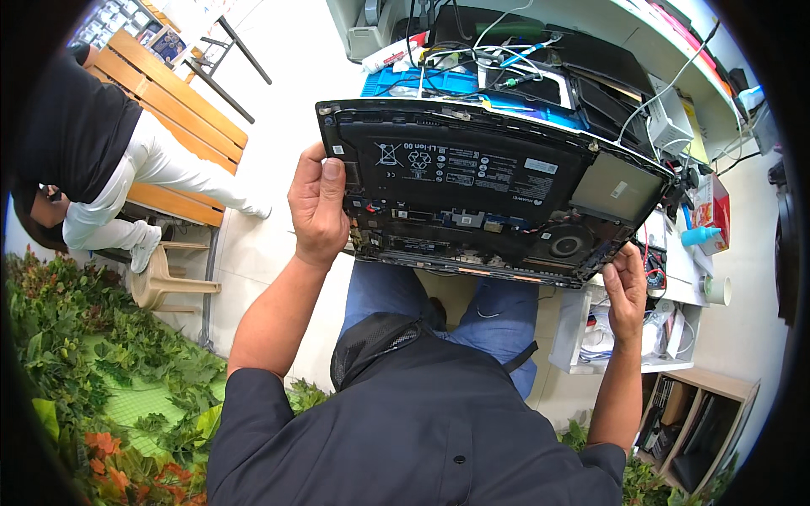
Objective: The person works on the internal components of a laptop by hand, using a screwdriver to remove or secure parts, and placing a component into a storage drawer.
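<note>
Two hands support one opened laptop chassis (405,242). The left hand (321,207) is closed about its left edge, thumb on top and fingers mostly hidden; the right hand (624,291) pinches its near right corner, partly curled. The chassis is tilted in the air above the wearer's lap, in front of the cluttered part of the tabletop (685,288). Exposed within it are one black battery (456,160), one round fan (565,243) and one grey rectangular plate (618,187). Beyond lies one blue mat (460,82) under tangled cables; to the right, one blue bottle (700,236), one red-and-white box (715,207) and, lower, one open drawer (572,341). At far left: one other person (93,152), one slatted wooden seat (190,114), one beige stool (156,282).
</note>
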A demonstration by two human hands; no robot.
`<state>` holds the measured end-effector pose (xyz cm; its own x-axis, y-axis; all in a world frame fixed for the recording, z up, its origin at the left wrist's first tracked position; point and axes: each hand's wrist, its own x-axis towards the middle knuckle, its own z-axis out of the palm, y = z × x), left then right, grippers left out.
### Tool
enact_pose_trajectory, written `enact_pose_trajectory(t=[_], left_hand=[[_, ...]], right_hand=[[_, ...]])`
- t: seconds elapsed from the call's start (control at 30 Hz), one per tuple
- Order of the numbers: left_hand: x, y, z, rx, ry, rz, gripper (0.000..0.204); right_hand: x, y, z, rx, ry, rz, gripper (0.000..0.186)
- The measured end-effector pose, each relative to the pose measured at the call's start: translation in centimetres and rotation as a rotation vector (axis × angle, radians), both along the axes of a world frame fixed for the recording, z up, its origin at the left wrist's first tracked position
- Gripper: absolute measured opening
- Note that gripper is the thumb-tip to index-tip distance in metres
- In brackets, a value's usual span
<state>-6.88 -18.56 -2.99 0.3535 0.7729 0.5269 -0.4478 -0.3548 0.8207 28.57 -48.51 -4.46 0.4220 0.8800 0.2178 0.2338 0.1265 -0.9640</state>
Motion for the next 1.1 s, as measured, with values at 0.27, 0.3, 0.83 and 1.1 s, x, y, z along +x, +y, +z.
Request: enact_pose_trajectory(t=[0.27, 0.3, 0.83, 1.1], left_hand=[[1.1, 0.8, 0.1, -0.112, 0.006, -0.054, 0.033], [1.3, 1.2, 0.1, -0.145, 0.010, -0.062, 0.033], [2.3, 4.4, -1.9, -0.465, 0.168, -0.134, 0.029], [1.2, 7.1, -0.6, -0.240, 0.817, 0.002, 0.043]], right_hand=[[0.9, 0.9, -1.0, -0.040, 0.157, -0.031, 0.028], [1.0, 1.4, -0.9, -0.031, 0.197, -0.038, 0.028], [1.5, 6.4, -2.7, 0.032, 0.358, -0.042, 0.024], [1.5, 6.8, -3.3, 0.002, 0.384, -0.063, 0.026]])
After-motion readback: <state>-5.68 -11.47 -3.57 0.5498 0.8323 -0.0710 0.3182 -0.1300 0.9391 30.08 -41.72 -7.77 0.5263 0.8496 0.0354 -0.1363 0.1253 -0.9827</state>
